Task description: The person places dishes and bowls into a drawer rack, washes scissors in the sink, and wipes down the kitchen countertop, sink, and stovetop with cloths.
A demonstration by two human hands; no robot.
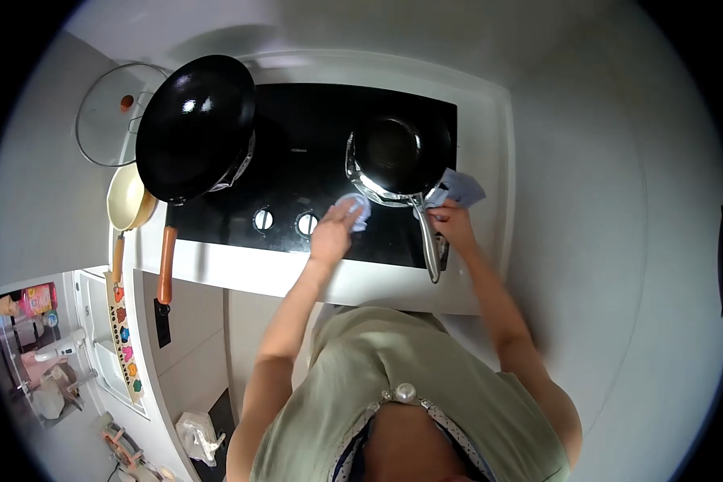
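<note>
My left hand is closed on a light bluish cloth, pressed on the black glass stove just right of its knobs. My right hand grips another bluish cloth at the stove's right side, beside the long metal handle of a black pan. That pan sits on the right burner, with its handle toward me. A large black wok with a wooden handle rests over the left burner.
A glass lid leans at the far left, above a small cream pan with a wooden handle. The white counter edge runs in front of the stove. A grey wall stands at the right. A patterned mat lies lower left.
</note>
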